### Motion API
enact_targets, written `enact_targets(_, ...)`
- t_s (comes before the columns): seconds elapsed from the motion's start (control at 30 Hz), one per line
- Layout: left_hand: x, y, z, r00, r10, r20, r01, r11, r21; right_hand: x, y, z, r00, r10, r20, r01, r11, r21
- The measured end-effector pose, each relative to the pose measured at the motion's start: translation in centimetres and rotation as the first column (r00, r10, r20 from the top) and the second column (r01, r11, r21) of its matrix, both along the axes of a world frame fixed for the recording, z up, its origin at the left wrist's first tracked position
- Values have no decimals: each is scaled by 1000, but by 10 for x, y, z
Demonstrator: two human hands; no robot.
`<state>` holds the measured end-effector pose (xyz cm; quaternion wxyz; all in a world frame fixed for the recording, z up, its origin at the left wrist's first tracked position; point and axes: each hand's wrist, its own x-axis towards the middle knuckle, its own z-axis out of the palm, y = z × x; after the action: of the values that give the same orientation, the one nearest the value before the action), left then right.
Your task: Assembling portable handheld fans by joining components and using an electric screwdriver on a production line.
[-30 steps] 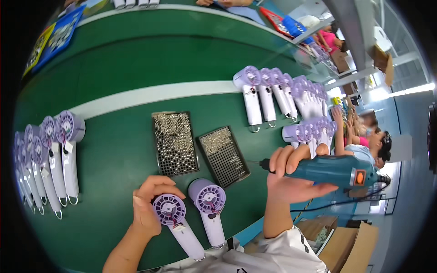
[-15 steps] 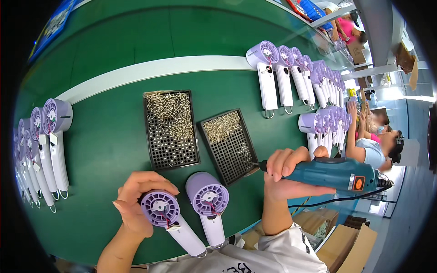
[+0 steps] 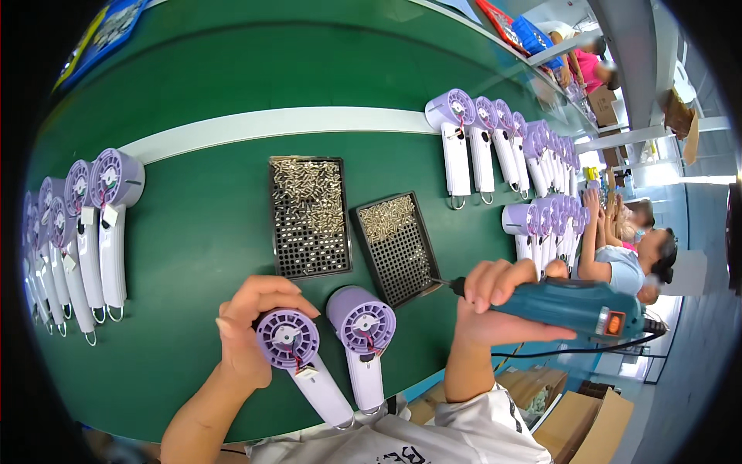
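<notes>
The left hand (image 3: pixel 251 329) curls its fingers around the round head of a purple handheld fan (image 3: pixel 297 356) lying on the green table (image 3: pixel 201 232). The right hand (image 3: pixel 495 305) grips a teal electric screwdriver (image 3: pixel 568 305), whose tip reaches a black screw tray (image 3: pixel 398 247) just beyond its fingertips.

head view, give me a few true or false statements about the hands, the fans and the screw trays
1. The left hand grips the round head of a purple handheld fan. True.
2. The right hand holds a red hammer. False: it holds a teal electric screwdriver.
3. Two black screw trays lie side by side on the green table. True.
4. Both trays are empty. False: silvery screws fill their far parts.
5. A second purple fan lies just right of the held one. True.
</notes>
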<state>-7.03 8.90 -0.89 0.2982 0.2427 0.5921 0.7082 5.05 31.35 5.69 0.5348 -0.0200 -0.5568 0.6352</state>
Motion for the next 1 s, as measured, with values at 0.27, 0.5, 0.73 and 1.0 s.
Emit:
enact_targets(0.27,-1,5,0,998,-51,-35,55,991,124,-4,-79,42,941,324,-95,-335,931,-142)
enact_targets(0.5,-6,-1,5,988,-151,-15,151,988,31,-34,-123,24,897,440,-50,-442,887,-136)
enact_targets(0.73,-9,0,5,993,-91,-75,96,993,73,-40,-128,21,864,502,33,-483,847,-223)
enact_targets(1.0,-11,5,-2,975,-41,-219,72,988,135,-49,-125,16,610,775,165,-769,629,-111)
